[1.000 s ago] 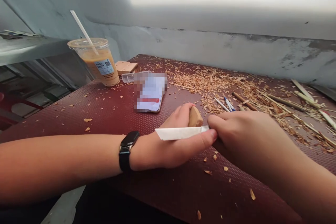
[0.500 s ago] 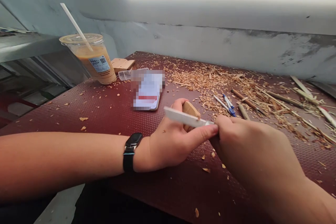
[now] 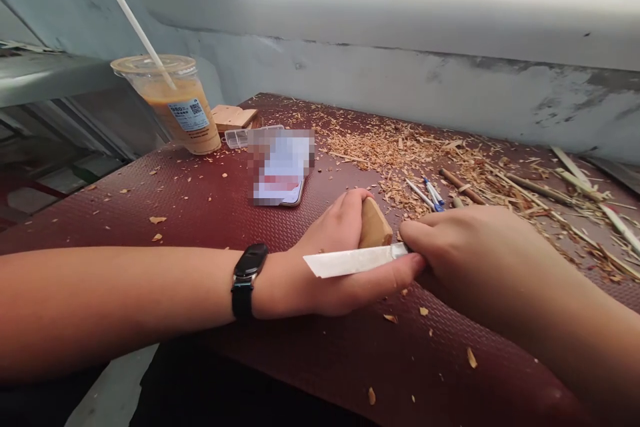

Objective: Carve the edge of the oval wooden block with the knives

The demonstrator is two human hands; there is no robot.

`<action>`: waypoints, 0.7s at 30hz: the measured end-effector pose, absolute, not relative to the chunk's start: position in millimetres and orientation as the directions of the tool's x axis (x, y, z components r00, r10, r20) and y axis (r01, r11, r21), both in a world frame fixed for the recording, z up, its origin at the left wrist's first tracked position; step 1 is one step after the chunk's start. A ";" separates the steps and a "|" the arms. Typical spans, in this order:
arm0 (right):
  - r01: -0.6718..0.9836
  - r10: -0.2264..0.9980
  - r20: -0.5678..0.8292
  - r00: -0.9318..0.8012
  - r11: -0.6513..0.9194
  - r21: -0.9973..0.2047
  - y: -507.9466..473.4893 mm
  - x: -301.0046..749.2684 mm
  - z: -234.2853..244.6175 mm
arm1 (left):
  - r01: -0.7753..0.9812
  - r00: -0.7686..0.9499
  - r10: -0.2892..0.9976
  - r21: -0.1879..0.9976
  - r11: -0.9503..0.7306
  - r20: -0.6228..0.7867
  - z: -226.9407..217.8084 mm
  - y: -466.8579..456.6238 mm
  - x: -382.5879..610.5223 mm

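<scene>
Tan faceted wooden block (image 3: 375, 223), from where I stand, sits clasped inside the left hand (image 3: 330, 237) — right hand (image 3: 475, 247) fisted round a flat white-bladed knife (image 3: 353, 261), blade just beside the block.

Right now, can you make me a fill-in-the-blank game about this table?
The left hand holds a piece of ____.
The right hand grips a pale-bladed ____.
The black watch is on the ____ wrist.
A white ____ pokes out of the drink cup.

Missing words: wood; knife; left; straw.
</scene>
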State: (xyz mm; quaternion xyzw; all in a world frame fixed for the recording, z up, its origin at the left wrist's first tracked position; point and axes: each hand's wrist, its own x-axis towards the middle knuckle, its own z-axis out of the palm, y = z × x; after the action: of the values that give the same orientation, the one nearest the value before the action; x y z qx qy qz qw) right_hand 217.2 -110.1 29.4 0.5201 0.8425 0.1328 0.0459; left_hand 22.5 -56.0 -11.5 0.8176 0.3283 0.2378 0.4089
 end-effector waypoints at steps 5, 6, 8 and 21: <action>0.900 0.916 0.167 -0.364 0.300 0.318 -119.3 213.4 18.2 | 0.317 0.620 0.773 0.858 -0.405 0.135 -14.2 -58.1 23.2; 0.908 0.919 0.210 -0.333 0.253 0.334 -121.9 211.7 14.2 | 0.301 0.602 0.786 0.872 -0.386 0.140 -15.0 -58.6 23.8; 0.919 0.910 0.303 -0.283 0.168 0.356 -127.0 208.1 6.5 | 0.246 0.582 0.799 0.905 -0.348 0.149 -16.5 -58.9 26.0; 0.946 0.940 0.317 -0.123 0.014 0.322 -138.9 187.9 -0.5 | 0.132 0.502 0.834 0.933 -0.335 0.228 -30.6 -57.0 31.3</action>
State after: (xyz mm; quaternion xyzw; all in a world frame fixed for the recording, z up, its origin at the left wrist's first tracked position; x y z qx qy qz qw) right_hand 187.9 -138.9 -0.5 0.6623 0.7122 0.2325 -0.0066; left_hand 31.3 -57.0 -30.6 0.7273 0.3323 0.3721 0.4714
